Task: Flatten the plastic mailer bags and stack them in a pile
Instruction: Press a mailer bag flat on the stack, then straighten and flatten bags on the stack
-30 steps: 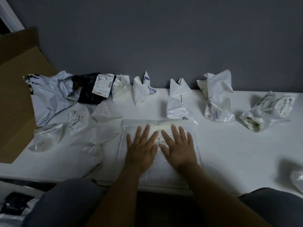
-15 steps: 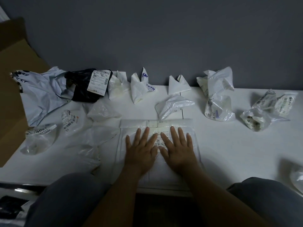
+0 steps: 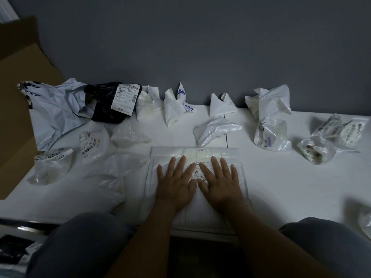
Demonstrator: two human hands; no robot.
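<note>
A flat white mailer bag (image 3: 236, 157) with a printed label lies at the table's near edge in the middle. My left hand (image 3: 176, 183) and my right hand (image 3: 219, 183) press on it side by side, palms down, fingers straight and spread. Just beyond it sits a crumpled white bag (image 3: 215, 130). Several more crumpled bags line the back: a pale blue one (image 3: 58, 109), a black one (image 3: 102, 103) with a white label, folded white ones (image 3: 174, 105) (image 3: 221, 105), and clear ones at the right (image 3: 270, 135) (image 3: 319, 151).
The white table (image 3: 291, 187) meets a grey wall. A brown cardboard box (image 3: 18, 109) stands at the left edge. Clear crumpled bags (image 3: 50, 167) (image 3: 118, 173) lie left of the flat mailer. Another bag (image 3: 365, 219) shows at the right edge. My knees are under the near edge.
Both hands stay pressed on the flat mailer, barely shifted. The crumpled white bag just beyond it has slumped over from upright to lying low.
</note>
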